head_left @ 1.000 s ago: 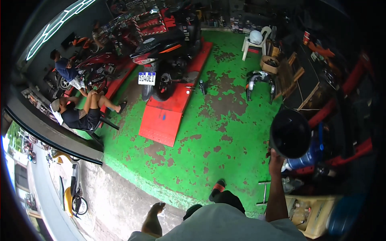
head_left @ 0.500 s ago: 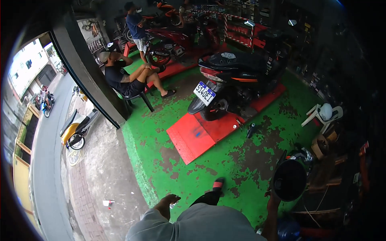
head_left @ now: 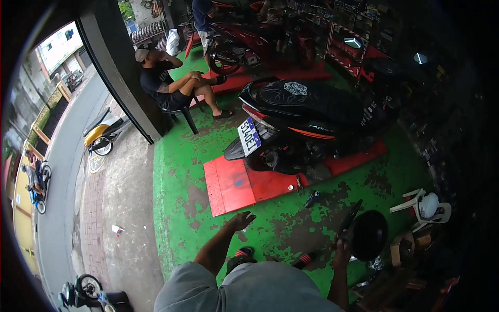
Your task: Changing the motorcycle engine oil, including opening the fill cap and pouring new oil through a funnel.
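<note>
If the head view is read as a clock face, the person's body in a grey shirt is at six o'clock. The right hand, between four and five o'clock, is closed on the near side of a black round bowl, which is at four o'clock with its opening toward the camera. A dark pointed piece shows just beside the bowl; I cannot tell whether the hand touches it. The left hand is at six o'clock, above the green floor, and a small pale thing shows at its fingers; whether they pinch it, I cannot tell. Toward two o'clock a black motorcycle stands upright on a red ramp. Between three and four o'clock, a white helmet rests on a white chair. At about half past ten, another person sits on a dark chair.
</note>
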Motion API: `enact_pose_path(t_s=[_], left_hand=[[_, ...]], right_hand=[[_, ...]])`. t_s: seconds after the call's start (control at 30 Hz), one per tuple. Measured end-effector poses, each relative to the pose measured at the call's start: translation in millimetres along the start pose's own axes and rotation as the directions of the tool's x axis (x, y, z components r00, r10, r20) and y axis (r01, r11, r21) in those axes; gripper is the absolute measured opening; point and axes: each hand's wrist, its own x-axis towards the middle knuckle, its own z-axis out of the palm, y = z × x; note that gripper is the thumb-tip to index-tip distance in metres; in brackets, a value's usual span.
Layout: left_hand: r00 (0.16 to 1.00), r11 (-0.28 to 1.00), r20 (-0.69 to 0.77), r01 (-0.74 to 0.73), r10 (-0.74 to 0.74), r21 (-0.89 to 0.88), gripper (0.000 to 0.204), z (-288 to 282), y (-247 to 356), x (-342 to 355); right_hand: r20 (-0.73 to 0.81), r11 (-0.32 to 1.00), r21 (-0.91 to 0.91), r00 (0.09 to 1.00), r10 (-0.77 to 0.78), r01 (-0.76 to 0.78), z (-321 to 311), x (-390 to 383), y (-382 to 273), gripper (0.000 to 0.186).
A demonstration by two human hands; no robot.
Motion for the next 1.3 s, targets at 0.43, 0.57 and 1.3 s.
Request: enact_pose_path(t_s=[0.43, 0.57, 1.3], left_hand=[[0.672, 0.648, -0.126, 0.621, -0.73, -0.441, 0.068, 194.2, 76.5, -10.6], [0.549, 0.521, -0.109, 0.687, -0.829, -0.506, 0.063, 253.4, 77.7, 54.3], [0.657, 0.586, -0.652, 0.715, -0.378, 0.381, 0.07, 378.8, -112.3, 425.5]], right_hand=[[0.493, 0.991, -0.113, 0.862, 0.118, -0.071, -134.7, 257.1, 54.3, 0.026], [0.552, 0.887, -0.05, 0.728, 0.407, -0.458, -101.9, 314.2, 49.9, 0.029], [0.917, 0.853, 0.052, 0.314, -0.247, 0.519, 26.7, 548.0, 372.7, 0.039]])
